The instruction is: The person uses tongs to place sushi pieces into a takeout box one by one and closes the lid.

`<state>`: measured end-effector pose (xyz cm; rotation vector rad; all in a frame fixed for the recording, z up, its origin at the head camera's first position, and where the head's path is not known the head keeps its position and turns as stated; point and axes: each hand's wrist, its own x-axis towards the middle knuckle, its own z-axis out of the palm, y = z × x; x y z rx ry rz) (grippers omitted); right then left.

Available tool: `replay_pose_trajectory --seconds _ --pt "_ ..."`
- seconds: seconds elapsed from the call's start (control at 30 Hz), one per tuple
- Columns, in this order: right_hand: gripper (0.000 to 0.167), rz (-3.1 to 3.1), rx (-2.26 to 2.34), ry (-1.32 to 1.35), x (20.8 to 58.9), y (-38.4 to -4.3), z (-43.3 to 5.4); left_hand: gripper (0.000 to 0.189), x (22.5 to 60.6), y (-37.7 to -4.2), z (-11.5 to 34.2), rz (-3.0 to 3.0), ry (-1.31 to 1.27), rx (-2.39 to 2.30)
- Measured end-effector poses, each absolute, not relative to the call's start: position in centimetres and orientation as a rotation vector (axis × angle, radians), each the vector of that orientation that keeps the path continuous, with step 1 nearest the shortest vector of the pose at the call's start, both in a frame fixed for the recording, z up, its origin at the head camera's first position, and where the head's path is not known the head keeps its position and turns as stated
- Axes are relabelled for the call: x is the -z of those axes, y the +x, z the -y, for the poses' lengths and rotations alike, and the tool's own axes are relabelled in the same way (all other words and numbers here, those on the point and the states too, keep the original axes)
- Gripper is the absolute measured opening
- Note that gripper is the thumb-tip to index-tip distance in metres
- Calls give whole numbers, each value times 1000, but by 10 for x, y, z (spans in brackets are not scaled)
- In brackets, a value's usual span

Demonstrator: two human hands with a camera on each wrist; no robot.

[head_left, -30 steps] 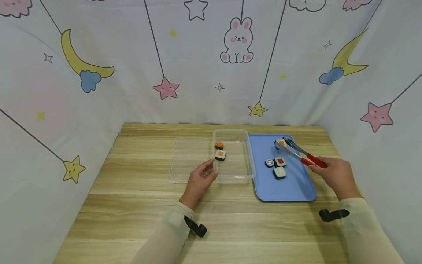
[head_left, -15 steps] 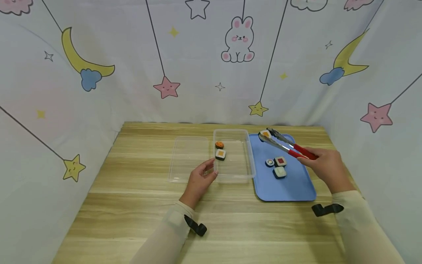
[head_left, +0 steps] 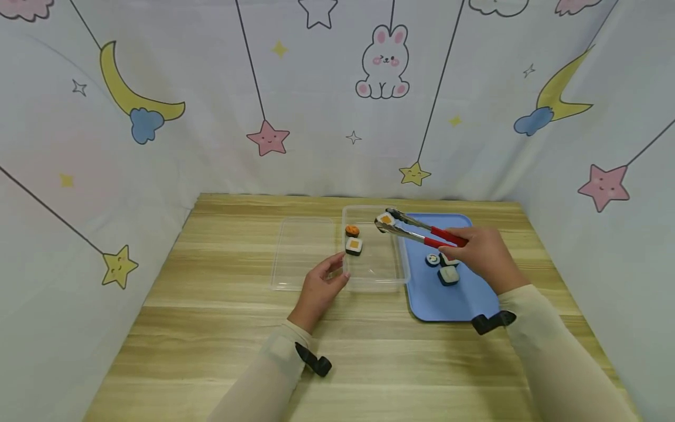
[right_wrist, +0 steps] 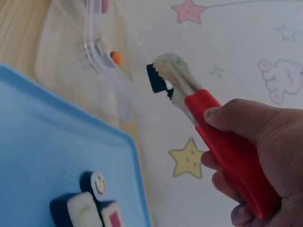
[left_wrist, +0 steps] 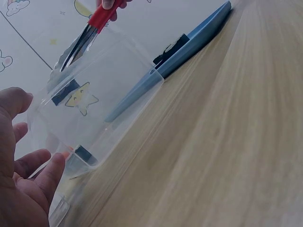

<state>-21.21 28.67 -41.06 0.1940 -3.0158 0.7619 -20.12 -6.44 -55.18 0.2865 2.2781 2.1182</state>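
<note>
My right hand (head_left: 480, 258) grips the red handles of metal tongs (head_left: 416, 230). Between the tongs' tips is a sushi piece (head_left: 385, 219) with an orange-yellow centre, held above the clear plastic container (head_left: 377, 280). In the right wrist view the tongs (right_wrist: 222, 146) hold the piece by its dark side (right_wrist: 154, 78). My left hand (head_left: 319, 288) touches the container's left side, its thumb and fingers spread apart in the left wrist view. Inside the container, along its left wall, lie an orange-topped sushi piece (head_left: 352, 231) and a square one (head_left: 354, 246).
A blue tray (head_left: 453, 305) stands right of the container. On it are a small round sushi roll (head_left: 432, 259), a pale-topped piece (head_left: 448, 275) and a red-centred piece (right_wrist: 112, 215). A clear lid (head_left: 303, 252) lies left of the container. Printed cloth surrounds the wooden table (head_left: 227, 340).
My right hand has carried the tongs and the sushi piece leftward from the blue tray to above the container. The left hand has stayed at the container's side.
</note>
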Motion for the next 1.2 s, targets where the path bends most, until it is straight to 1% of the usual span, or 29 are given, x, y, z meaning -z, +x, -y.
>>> replay_pose_trajectory --seconds 0.27,0.57,0.8,1.2 --pt "39 3061 -662 375 421 -230 -261 51 551 -203 64 -2273 289 -2123" --pt "46 3155 -599 307 421 -245 -243 50 552 -203 64 -2259 290 -2147" --pt "38 3182 -592 353 416 -251 -233 51 552 -204 65 -2269 291 -2131" --pt "23 3191 -601 363 414 -256 -231 51 553 -204 64 -2278 280 -2115"
